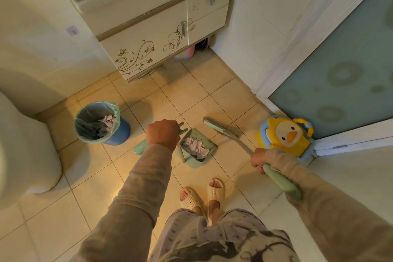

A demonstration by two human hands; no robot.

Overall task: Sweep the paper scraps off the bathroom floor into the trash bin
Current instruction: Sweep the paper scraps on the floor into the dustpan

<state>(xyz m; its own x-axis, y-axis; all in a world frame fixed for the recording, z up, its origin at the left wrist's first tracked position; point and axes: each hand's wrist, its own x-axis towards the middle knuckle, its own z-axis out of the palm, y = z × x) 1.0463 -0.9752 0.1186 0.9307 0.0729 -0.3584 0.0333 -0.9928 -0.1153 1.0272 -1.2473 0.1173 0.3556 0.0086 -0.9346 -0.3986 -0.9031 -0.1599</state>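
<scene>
Beside the bin (102,122), our left hand (162,133) grips the loaded dustpan (196,148), right hand (258,158) the broom (229,134); we should carry it level.

The left hand (162,134) is seen from the back, closed in a fist around a handle, knuckles turned away from the body. Its arm is stretched forward and downward, nearly straight, and is covered to the wrist by a beige sleeve (136,193). The right hand (258,160) is held lower and out to the right side, fingers curled around a second handle, the wrist bent inward. The right forearm is drawn in from the lower right, sleeved likewise.
</scene>
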